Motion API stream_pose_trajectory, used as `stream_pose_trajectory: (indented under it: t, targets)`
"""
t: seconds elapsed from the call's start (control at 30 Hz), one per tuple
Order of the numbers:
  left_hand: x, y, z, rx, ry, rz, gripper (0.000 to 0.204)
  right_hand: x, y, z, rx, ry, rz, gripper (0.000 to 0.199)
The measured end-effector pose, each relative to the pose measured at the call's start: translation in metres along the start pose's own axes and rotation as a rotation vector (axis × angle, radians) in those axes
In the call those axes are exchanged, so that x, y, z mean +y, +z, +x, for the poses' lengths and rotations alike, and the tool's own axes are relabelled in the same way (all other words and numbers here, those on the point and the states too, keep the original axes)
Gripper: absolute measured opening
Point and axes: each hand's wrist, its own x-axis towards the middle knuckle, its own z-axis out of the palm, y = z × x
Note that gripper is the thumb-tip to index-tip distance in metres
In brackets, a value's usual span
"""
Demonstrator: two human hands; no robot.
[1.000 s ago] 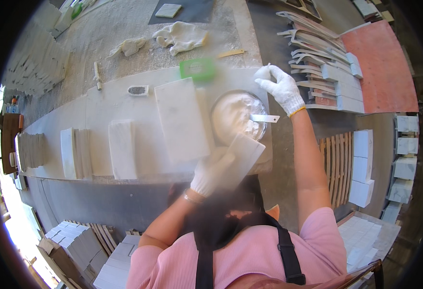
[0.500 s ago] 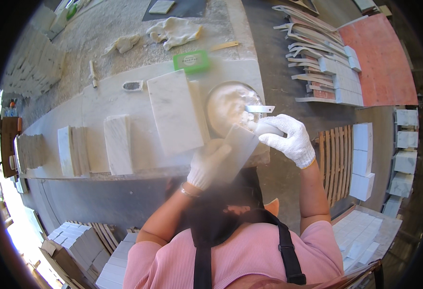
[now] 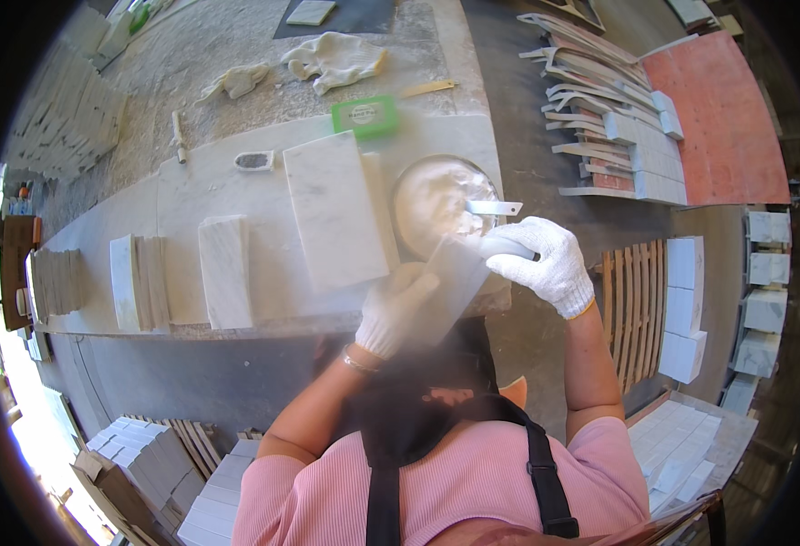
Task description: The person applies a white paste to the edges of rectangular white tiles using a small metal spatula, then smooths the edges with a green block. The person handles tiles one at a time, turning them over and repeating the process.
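Observation:
My left hand (image 3: 391, 311), in a white knit glove, is closed on the edge of a white marble tile (image 3: 455, 287). The tile is held at a slant in front of a round bowl (image 3: 397, 205), and haze blurs this part. My right hand (image 3: 550, 264), gloved the same way, pinches a smooth pale rounded tool (image 3: 506, 247) at the tile's upper right corner; its working end is hidden. Inside the bowl is a white paste or powder (image 3: 438, 198). A flat white scraper (image 3: 494, 208) rests in it, with its holed end over the rim.
Left of the bowl lies a large marble tile (image 3: 334, 218) on others. A green hand pad (image 3: 365, 116) sits behind. More tile stacks (image 3: 224, 273) stand leftward on the table, with crumpled gloves (image 3: 334, 62) farther back. Right, on the floor, are a wooden pallet (image 3: 634, 309) and stacked tiles (image 3: 685, 309).
Both hands keep their grip on the tile and the pale tool, with barely any movement. The whole view has shifted slightly.

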Motion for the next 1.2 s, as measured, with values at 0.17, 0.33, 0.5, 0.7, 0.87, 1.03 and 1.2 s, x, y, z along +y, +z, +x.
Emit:
stream_pose_trajectory:
  t: [0.17, 0.33, 0.5, 0.7, 0.87, 1.03, 1.2]
  targets:
    - [0.003, 0.000, -0.002, 0.007, -0.010, 0.002, 0.051, 0.000, -0.001, 0.000, -0.042, 0.036, -0.033, 0.028]
    - [0.006, 0.000, -0.003, 0.018, -0.009, 0.030, 0.051, -0.001, -0.002, 0.000, -0.038, 0.033, -0.032, 0.028]
    - [0.005, 0.000, -0.003, 0.008, -0.014, -0.004, 0.051, -0.003, -0.002, 0.001, -0.046, 0.034, -0.024, 0.028]
    - [0.007, 0.002, -0.003, 0.031, -0.004, -0.038, 0.042, -0.001, -0.002, 0.000, -0.040, 0.035, -0.002, 0.026]
    - [0.007, 0.002, -0.004, 0.024, -0.010, -0.081, 0.038, 0.009, -0.004, 0.002, 0.044, 0.156, 0.270, 0.035]
    - [0.000, 0.003, -0.002, 0.054, 0.016, -0.028, 0.038, 0.035, -0.007, 0.035, 0.183, 0.296, 0.704, 0.041]
    - [-0.005, 0.003, 0.001, 0.016, 0.036, -0.087, 0.035, 0.067, -0.001, 0.094, 0.241, 0.209, 0.507, 0.037]
